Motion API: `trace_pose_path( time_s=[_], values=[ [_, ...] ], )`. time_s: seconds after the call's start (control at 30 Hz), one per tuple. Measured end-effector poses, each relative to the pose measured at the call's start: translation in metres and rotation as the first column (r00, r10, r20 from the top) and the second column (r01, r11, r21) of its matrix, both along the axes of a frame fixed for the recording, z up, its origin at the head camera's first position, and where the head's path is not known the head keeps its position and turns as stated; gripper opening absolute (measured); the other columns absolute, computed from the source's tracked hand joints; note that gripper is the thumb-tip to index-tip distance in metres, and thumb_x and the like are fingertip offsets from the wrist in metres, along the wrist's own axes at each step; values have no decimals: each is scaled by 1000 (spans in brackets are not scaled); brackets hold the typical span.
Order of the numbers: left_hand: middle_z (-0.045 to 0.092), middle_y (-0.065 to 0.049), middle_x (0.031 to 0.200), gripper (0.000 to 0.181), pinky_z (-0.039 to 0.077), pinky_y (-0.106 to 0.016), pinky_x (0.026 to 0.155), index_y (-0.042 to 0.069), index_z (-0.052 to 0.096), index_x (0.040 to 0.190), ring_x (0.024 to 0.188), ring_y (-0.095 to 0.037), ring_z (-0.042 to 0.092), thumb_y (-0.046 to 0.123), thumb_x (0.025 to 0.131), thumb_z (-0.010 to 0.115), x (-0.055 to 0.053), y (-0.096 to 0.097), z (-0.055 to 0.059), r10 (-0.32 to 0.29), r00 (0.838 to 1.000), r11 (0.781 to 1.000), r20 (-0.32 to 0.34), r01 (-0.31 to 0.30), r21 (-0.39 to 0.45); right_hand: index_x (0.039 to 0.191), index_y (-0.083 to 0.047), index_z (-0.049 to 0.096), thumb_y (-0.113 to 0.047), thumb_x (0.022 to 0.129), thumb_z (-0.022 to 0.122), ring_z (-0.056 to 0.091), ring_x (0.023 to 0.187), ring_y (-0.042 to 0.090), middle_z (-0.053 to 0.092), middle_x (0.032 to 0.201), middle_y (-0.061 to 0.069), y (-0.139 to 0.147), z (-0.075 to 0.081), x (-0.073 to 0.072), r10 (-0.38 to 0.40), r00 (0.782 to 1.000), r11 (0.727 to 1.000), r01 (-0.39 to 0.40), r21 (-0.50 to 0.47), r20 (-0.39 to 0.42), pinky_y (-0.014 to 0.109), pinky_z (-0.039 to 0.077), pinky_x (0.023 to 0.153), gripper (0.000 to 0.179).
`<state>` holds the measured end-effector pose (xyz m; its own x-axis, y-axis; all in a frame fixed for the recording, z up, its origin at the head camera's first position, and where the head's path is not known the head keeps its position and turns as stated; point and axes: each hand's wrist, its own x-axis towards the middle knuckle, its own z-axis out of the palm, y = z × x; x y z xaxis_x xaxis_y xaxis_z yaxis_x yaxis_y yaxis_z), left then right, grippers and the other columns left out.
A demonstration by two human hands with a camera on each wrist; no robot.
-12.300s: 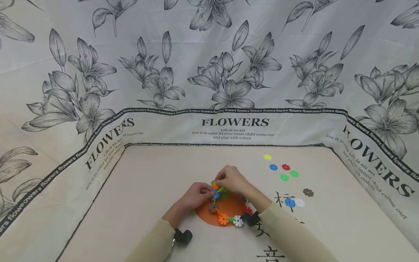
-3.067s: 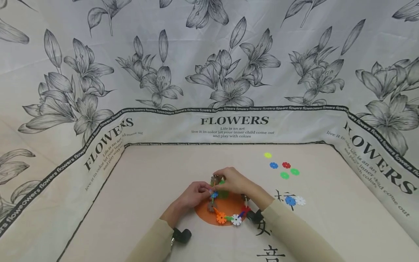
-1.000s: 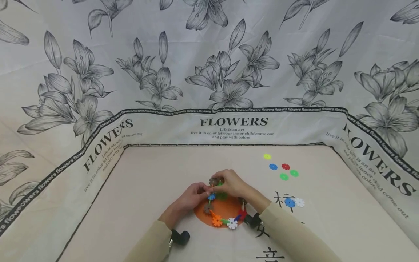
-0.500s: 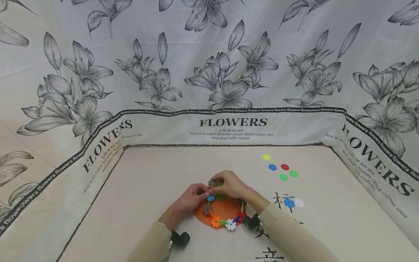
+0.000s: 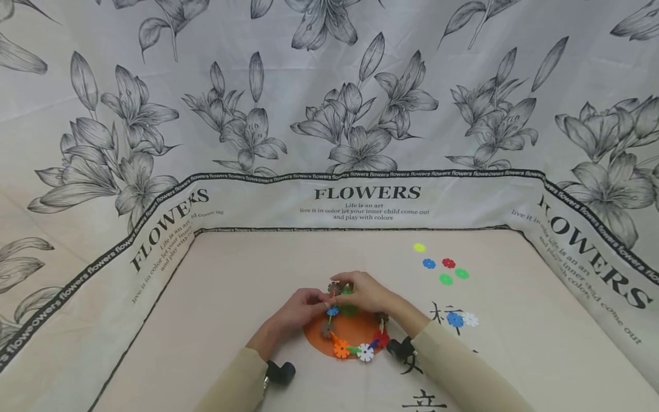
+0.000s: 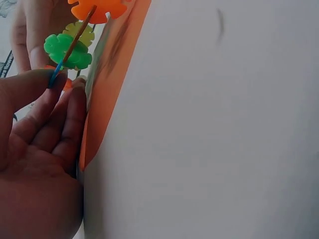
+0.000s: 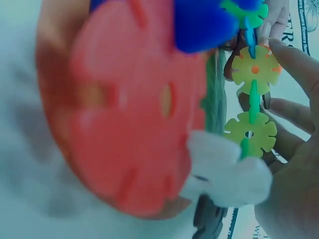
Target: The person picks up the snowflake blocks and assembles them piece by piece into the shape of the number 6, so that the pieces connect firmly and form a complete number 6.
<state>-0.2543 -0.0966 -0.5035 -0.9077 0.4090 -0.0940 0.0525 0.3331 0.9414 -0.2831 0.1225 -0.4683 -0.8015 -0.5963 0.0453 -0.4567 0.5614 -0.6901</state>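
A ring-like chain of slotted plastic snowflake discs (image 5: 341, 348) stands over a round orange shape (image 5: 316, 337) on the cloth. Its discs are orange, white, red, blue, green, yellow and brown. My left hand (image 5: 302, 309) pinches a blue disc (image 6: 56, 74) of the chain between thumb and finger, at its upper left. Facing it, my right hand (image 5: 366, 292) holds the chain's top with its fingers beside a brown disc (image 5: 333, 288). In the right wrist view, yellow discs (image 7: 255, 67) hang by the right fingers; a large red disc (image 7: 134, 109) blocks much of the view.
Loose discs lie at the back right: yellow (image 5: 419, 248), blue (image 5: 429, 263), red (image 5: 448, 263) and green ones (image 5: 461, 273). Nearer are a blue disc (image 5: 455, 319) and a white disc (image 5: 471, 319). Flower-printed cloth walls (image 5: 368, 200) enclose the table.
A brown disc that lay loose at the right 12.3 seconds ago has left that spot; a brown disc now sits at the chain's top by the right hand. In the last second, hands shift only slightly.
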Motion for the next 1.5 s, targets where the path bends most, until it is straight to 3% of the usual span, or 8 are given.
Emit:
trace_pose_path(
  time_s=[0.17, 0.37, 0.53, 0.7, 0.83, 1.07, 1.2, 1.5],
  values=[
    [71, -1, 103, 17, 47, -32, 91, 7, 75, 104, 102, -17, 58, 22, 101, 66, -4, 1, 0, 2, 1000, 1000, -9, -2, 0, 141, -1, 57, -34, 95, 73, 59, 98, 23, 69, 117, 10, 14, 12, 4, -35, 999, 999, 36, 17, -26, 34, 51, 78, 58],
    [71, -1, 101, 17, 47, -30, 87, 7, 74, 103, 98, -17, 58, 23, 99, 69, -6, 2, -2, 24, 1000, 1000, 7, -24, 6, 134, 2, 62, -31, 99, 67, 59, 100, 23, 68, 118, 16, 57, 26, 14, -89, 991, 995, 93, 41, -96, 37, 50, 79, 48],
    [72, -2, 99, 17, 47, -29, 81, 6, 72, 105, 94, -18, 59, 21, 98, 71, -4, 1, -3, 41, 999, 999, 23, -42, 19, 129, 0, 65, -32, 100, 66, 59, 96, 20, 70, 112, 8, 109, 27, 18, -189, 970, 977, 202, 76, -153, 33, 49, 74, 43],
    [75, -7, 103, 25, 47, -31, 83, 4, 62, 113, 96, -19, 63, 20, 97, 72, -6, 0, -4, 63, 997, 996, 54, -67, 66, 128, 1, 65, -28, 100, 67, 59, 95, 21, 69, 108, 7, 160, 28, 21, -306, 937, 939, 326, 111, -168, 33, 49, 72, 40],
    [75, -8, 114, 42, 48, -39, 98, 2, 54, 129, 109, -20, 65, 23, 97, 72, -8, 0, -4, 74, 994, 993, 80, -80, 82, 125, 2, 66, -25, 97, 70, 59, 95, 24, 68, 106, 9, 193, 28, 27, -365, 920, 908, 386, 165, -144, 36, 50, 75, 38],
    [70, -8, 122, 51, 44, -46, 110, -1, 54, 141, 118, -23, 63, 24, 99, 69, -9, 2, -7, 46, 995, 996, 85, -53, 79, 118, -1, 67, -25, 88, 80, 57, 86, 20, 62, 96, 3, 240, 14, 45, -371, 928, 890, 356, 286, 2, 34, 50, 71, 40],
    [67, -9, 125, 48, 44, -46, 109, 0, 54, 142, 119, -24, 62, 24, 102, 64, -9, 3, -9, 46, 996, 997, 79, -51, 65, 115, -6, 67, -23, 83, 84, 54, 82, 20, 59, 89, 2, 255, 6, 52, -355, 934, 901, 329, 283, 46, 31, 47, 69, 39],
    [68, -7, 119, 38, 42, -48, 110, 5, 60, 134, 112, -21, 61, 32, 107, 54, -8, 9, -8, 99, 992, 993, 76, -104, 60, 99, -6, 67, -17, 87, 79, 54, 77, 18, 58, 81, 3, 265, 0, 59, -327, 936, 931, 295, 216, 134, 27, 44, 66, 20]
  ],
)
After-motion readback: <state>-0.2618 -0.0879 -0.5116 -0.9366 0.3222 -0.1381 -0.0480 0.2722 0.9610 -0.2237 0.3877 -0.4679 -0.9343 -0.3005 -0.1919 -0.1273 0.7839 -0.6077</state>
